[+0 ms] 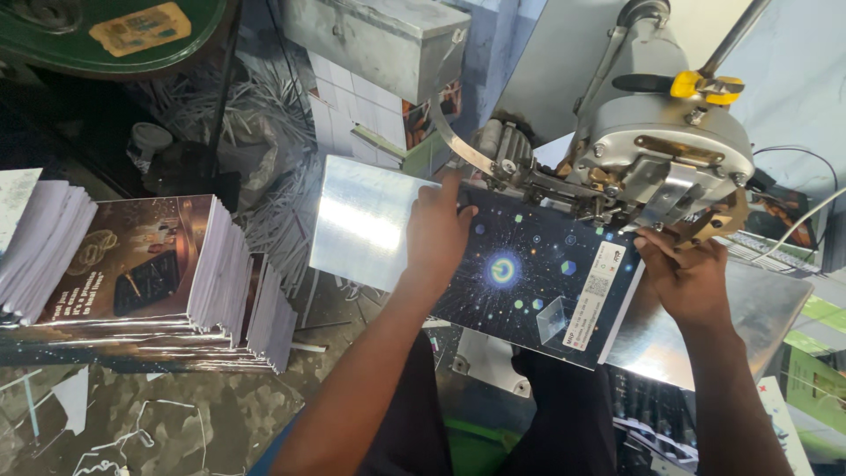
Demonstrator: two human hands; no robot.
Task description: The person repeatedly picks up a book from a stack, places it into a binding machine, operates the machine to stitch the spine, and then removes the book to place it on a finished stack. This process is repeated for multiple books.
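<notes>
A flat printed carton sheet [529, 273], dark with a starry pattern and a shiny silver flap at its left, lies under the head of a grey metal stitching machine [656, 141]. My left hand [436, 234] presses down on the sheet where the silver flap meets the dark print. My right hand [683, 278] grips the sheet's right edge beside the white label strip, just below the machine head.
A tall stack of printed glossy sheets [141, 264] stands at the left, with a second white stack at the far left edge. A metal box [379, 40] sits behind. Paper trimmings litter the floor. The steel machine table [767, 308] extends right.
</notes>
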